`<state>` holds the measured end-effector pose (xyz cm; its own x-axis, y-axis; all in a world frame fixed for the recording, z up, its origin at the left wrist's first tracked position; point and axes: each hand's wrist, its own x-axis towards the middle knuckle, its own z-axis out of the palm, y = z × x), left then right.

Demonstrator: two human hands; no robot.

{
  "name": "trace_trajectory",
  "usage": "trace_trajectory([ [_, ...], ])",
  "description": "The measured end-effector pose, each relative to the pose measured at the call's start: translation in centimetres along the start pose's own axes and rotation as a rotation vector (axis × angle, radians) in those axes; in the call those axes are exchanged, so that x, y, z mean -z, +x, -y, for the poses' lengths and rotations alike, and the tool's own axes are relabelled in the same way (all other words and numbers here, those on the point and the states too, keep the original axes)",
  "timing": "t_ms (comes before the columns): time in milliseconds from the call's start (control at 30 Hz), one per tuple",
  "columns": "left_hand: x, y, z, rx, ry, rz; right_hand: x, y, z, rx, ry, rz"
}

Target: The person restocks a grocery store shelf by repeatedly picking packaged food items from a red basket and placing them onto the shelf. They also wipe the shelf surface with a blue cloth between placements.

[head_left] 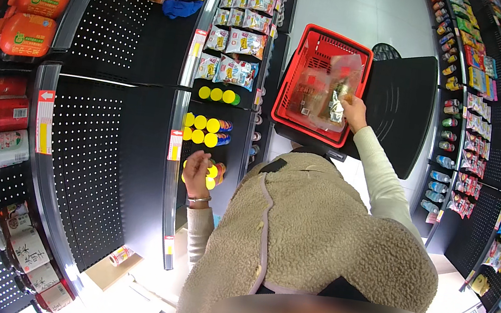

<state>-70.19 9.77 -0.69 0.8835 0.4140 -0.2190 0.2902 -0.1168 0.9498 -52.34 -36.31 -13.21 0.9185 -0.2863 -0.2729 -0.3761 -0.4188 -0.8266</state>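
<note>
In the red shopping basket (362,70), my right hand (354,111) grips the edge of a shiny clear packet (336,106). More clear plastic packets (309,95) with reddish-brown contents lie around it; the exact contents are too small to make out. My left hand (197,174), with a bracelet at the wrist, is raised by the shelf edge with its fingers loosely bent and nothing visible in them. Right behind it stand several canisters with yellow lids (210,183), partly hidden by the hand. I cannot tell whether the hand touches them.
The basket rests on a black stand (397,106) in the aisle. More yellow-lidded canisters (200,122) and rows of small snack bags (245,43) fill the left shelves. Orange-red containers (31,36) and cans (11,115) are further left. Another stocked shelf (474,146) runs along the right.
</note>
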Motion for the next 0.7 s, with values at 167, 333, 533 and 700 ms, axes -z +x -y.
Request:
trace_trajectory([
  [167, -2.1, -2.0, 2.5, 0.154, -0.121, 0.077, -3.3, 3.2, -3.8, -0.218, 0.487, 0.139],
  [333, -3.5, -2.3, 2.4, 0.098, -0.006, 0.090, -7.6, 5.0, -11.6, -0.284, 0.172, 0.135],
  [533, -3.1, -3.1, 7.3, 0.141, 0.036, 0.096, -4.8, 3.7, -15.3, -0.431, 0.215, 0.155],
  [700, -2.1, -2.7, 18.5, -0.161, 0.772, 0.216, -2.0, 5.3, -11.0, -0.400, 0.342, 0.079],
])
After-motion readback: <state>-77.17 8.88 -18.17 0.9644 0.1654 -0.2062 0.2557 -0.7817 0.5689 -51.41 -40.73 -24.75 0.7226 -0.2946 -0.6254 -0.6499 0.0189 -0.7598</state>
